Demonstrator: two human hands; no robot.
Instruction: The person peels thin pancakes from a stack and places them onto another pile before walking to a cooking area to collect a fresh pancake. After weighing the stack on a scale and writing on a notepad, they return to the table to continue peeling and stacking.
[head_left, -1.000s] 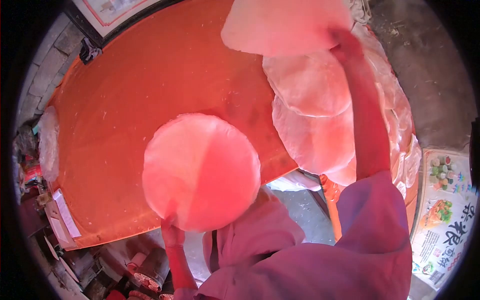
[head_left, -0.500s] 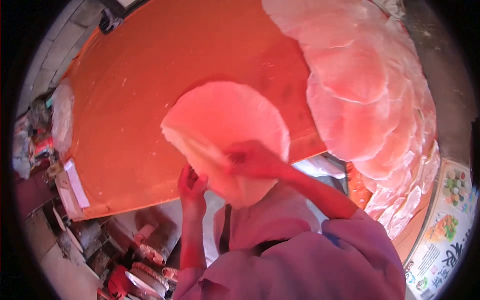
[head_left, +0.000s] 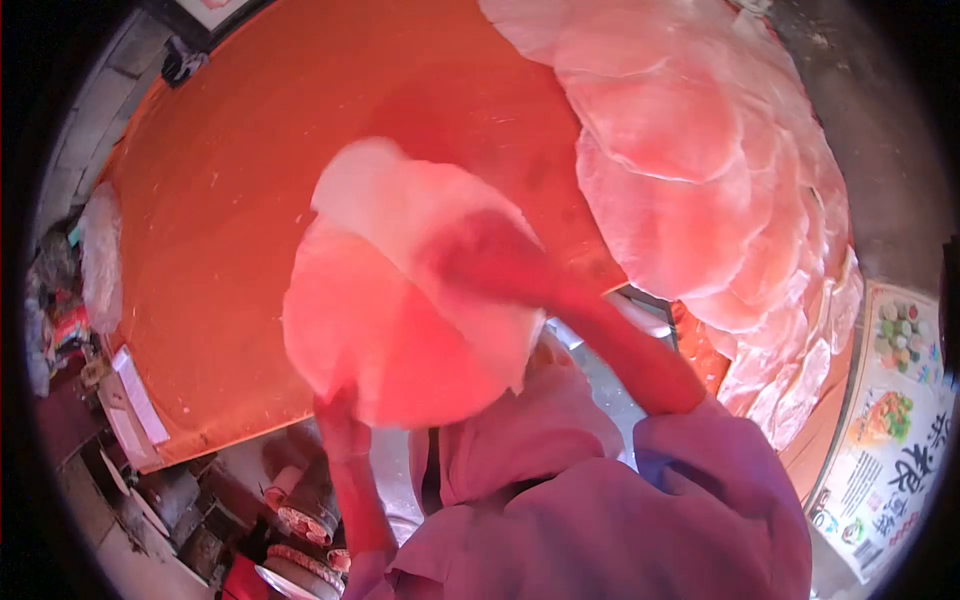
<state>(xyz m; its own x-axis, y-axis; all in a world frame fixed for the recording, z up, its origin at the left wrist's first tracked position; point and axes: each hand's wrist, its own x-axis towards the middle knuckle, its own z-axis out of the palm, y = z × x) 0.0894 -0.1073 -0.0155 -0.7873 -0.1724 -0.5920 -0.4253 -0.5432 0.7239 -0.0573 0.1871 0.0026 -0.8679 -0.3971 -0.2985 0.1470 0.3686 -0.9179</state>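
Note:
A large, thin round pancake [head_left: 380, 330] is held up in front of me, over the near edge of the orange table. Its upper part is folded over in a pale flap [head_left: 370, 195]. At the lower left rim, my left hand [head_left: 343, 425] is closed on the pancake, with part of its fingers hidden by the sheet. Across the flap on the right side lies my right hand [head_left: 490, 260], touching the pancake. Motion smears its fingers, so their grip cannot be made out.
Many overlapping thin pancakes [head_left: 690, 220] cover the right side of the orange table [head_left: 230, 250]. A printed food sign [head_left: 885, 430] stands at the lower right. Plastic bags [head_left: 100, 260] lie at the left edge. Below are round plates or discs [head_left: 300, 575] and a cylindrical object [head_left: 305, 510].
The pancake has turned and shifted left and down, with its folded flap now at the top. My left hand, apart from the sheet before, is now at its rim. The view has shifted slightly.

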